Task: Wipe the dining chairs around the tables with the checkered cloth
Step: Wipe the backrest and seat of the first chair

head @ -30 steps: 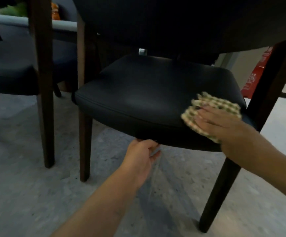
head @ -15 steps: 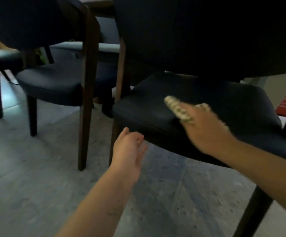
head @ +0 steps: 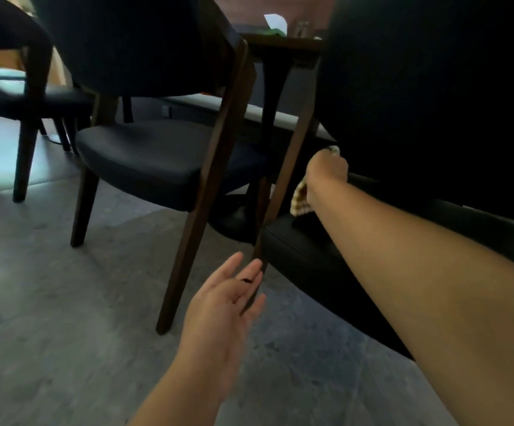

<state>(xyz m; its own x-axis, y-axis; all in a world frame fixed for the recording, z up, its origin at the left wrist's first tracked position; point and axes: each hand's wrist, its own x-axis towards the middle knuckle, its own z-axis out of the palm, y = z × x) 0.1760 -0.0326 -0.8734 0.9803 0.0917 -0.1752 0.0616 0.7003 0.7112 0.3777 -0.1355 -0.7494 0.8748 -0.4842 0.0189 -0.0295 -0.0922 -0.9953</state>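
The dark dining chair [head: 304,256] I am working on fills the right side, its black seat low and its backrest above. My right hand [head: 326,170] reaches far in over the seat toward the back corner and grips the checkered cloth [head: 299,201], which shows beige and white under my wrist and at my fingertips. My left hand [head: 221,309] hovers with fingers spread, palm up, just below the seat's front left corner, beside the chair's wooden leg [head: 260,272]. It holds nothing.
A second dark chair [head: 145,161] with brown wooden legs stands to the left, and a third chair [head: 9,96] at the far left. A table edge [head: 280,44] with a glass and paper shows behind. Grey stone floor [head: 65,302] lies below.
My right hand has slid the cloth from the seat's front right across to the back left corner. The view has swung left and lower. My left hand has opened and left the seat edge.
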